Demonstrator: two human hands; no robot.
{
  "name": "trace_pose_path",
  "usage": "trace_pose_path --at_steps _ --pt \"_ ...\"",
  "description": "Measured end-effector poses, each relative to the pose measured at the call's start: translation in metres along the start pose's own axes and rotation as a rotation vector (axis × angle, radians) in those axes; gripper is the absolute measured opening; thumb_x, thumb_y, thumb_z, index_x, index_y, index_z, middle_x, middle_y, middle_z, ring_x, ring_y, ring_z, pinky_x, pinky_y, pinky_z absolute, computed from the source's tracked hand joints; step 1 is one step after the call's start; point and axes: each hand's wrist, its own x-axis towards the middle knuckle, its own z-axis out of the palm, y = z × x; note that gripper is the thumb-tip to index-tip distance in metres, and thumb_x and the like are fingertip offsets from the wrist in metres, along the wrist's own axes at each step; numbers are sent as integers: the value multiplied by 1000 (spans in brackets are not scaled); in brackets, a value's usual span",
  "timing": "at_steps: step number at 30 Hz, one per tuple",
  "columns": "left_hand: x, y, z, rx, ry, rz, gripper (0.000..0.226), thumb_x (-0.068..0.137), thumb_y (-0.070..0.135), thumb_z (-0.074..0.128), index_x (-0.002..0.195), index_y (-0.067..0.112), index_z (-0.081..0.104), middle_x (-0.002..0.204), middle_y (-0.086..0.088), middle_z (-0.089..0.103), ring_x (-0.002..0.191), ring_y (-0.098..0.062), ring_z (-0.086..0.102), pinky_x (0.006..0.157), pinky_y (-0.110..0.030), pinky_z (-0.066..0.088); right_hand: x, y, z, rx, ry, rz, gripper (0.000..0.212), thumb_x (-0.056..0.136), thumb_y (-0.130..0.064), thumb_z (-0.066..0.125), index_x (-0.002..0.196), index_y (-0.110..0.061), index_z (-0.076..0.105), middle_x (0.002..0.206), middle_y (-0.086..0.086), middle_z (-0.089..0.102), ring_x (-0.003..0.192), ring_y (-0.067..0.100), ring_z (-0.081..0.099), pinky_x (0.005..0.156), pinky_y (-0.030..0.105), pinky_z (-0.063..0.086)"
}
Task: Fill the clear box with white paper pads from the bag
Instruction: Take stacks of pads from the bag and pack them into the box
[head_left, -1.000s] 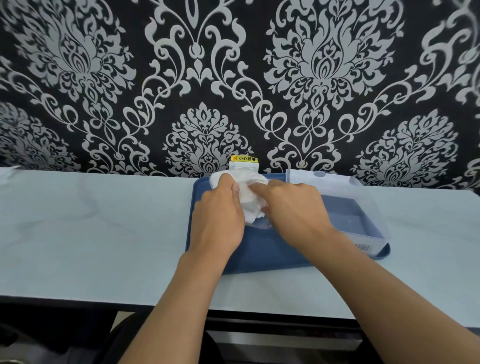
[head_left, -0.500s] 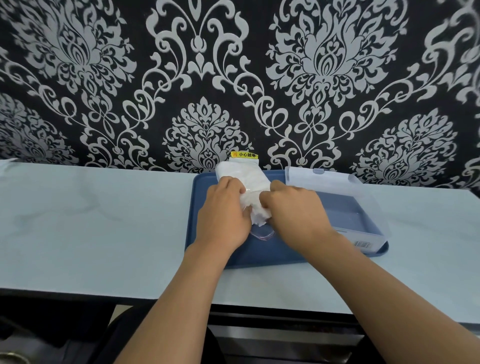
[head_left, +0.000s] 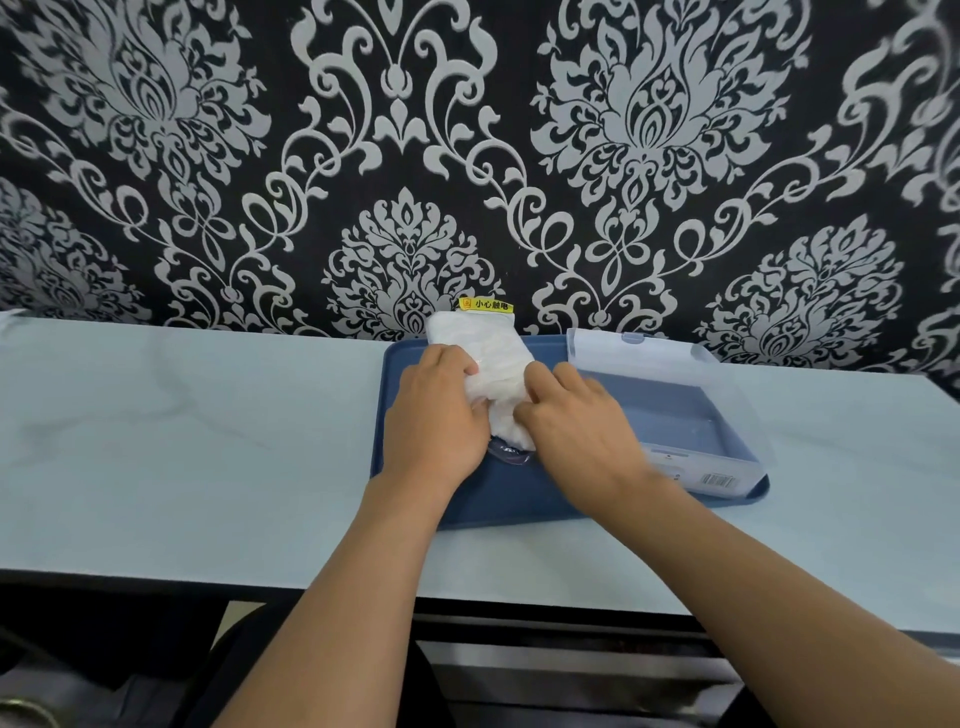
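1. Both hands sit slightly farther from the camera on the tray (head_left: 470, 506) than a second ago, and more of the bag (head_left: 485, 353) now shows beyond the knuckles; half a second ago the pose was much the same as now.
2. The left hand (head_left: 434, 415) grips the bag's left side with fingers curled over the plastic, thumb side toward the middle.
3. The right hand (head_left: 576, 421) pinches the bag's right edge with bent fingers; what the fingertips hold beneath is hidden.
4. The bag, clear plastic packed with white pads (head_left: 506, 428), lies on the tray's far left part, its long axis running from the wall toward the person and leaning a little right at the near end.
5. The bag's far end reaches the tray's back rim, just below a yellow label (head_left: 487, 305) on the wall; its near end bunches between the two hands, with a loose lip of clear plastic touching the tray.
6. The box (head_left: 691, 431) stands on the tray's right part, just beside the right hand, lid (head_left: 631, 351) raised along its far side; the tray's blue shows through its floor and no pads are seen inside.
7. The tray rests on a pale counter (head_left: 182, 441) against patterned wallpaper (head_left: 649, 130).
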Motion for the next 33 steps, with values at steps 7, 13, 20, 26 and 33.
trace_pose_path --at_steps 7,13,20,26,33 --pt "11 -8 0 -70 -28 -38 38 81 17 69 117 18 58 127 0 54 115 -23 50 80 -31 42 -35 29 -46 1402 3 330 16 87 -12 75 104 -12 74 99 11 74 91 14 65 81 24 51" --pt "-8 53 -24 -694 141 53 46 77 24 62 123 24 57 126 9 56 118 -9 53 99 -31 46 -45 55 -47 1954 -48 694 28 98 -7 56 125 -8 63 114 11 71 99 22 70 75 31 59" --pt "-31 111 18 -1017 -175 -125 46 99 45 52 143 34 42 139 17 50 131 -2 47 111 -30 38 -45 42 -53 2027 -114 624 38 98 -15 39 128 -9 62 128 13 68 122 28 63 102 50 48" --pt "-30 105 42 -972 -314 46 45 104 43 38 149 40 33 149 21 39 133 11 39 115 -28 36 -37 38 -40 1611 82 795 51 99 -62 33 115 -29 68 112 -6 74 106 6 69 96 36 55" --pt "-11 101 48 -862 -139 73 31 108 25 38 134 23 54 134 7 59 122 -3 55 105 -27 44 -39 58 -50 1772 92 696 39 103 -42 48 121 -12 66 112 11 74 104 22 72 80 37 60"
